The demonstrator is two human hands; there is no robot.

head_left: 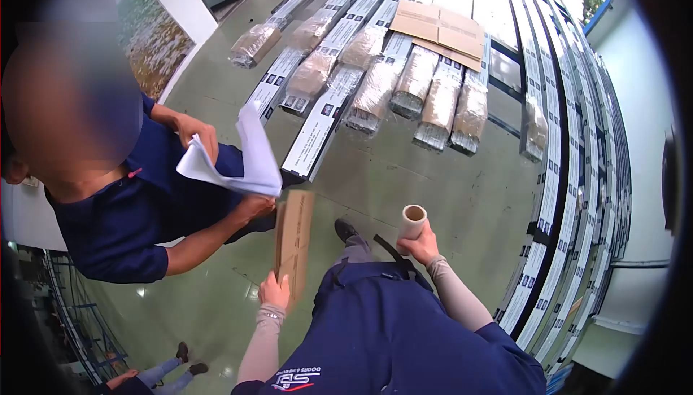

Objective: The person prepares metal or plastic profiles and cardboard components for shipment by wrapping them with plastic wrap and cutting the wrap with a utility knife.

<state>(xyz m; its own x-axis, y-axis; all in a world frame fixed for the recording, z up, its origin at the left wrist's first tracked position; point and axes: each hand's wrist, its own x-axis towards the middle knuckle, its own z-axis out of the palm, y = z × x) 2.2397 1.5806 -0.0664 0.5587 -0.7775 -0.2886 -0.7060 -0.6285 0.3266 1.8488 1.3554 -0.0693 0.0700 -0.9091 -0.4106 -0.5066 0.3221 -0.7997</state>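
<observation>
My left hand (274, 290) is closed around the lower end of a folded piece of brown cardboard (294, 240), held upright in front of me. In my right hand (419, 242) is a roll of stretch film (408, 226); its round cardboard core faces up. The roll is apart from the cardboard, over the floor to the right. Close by on the left, a co-worker's hands (198, 135) hold several white paper sheets (238, 157), just above the cardboard's top end.
Long labelled profile bundles (317, 135) lie ahead, several with ends wrapped in cardboard and film (368, 95). Flat cardboard sheets (437, 27) rest on top of them. More long profiles (552, 251) line the right side. Another person's legs (170, 370) show at lower left.
</observation>
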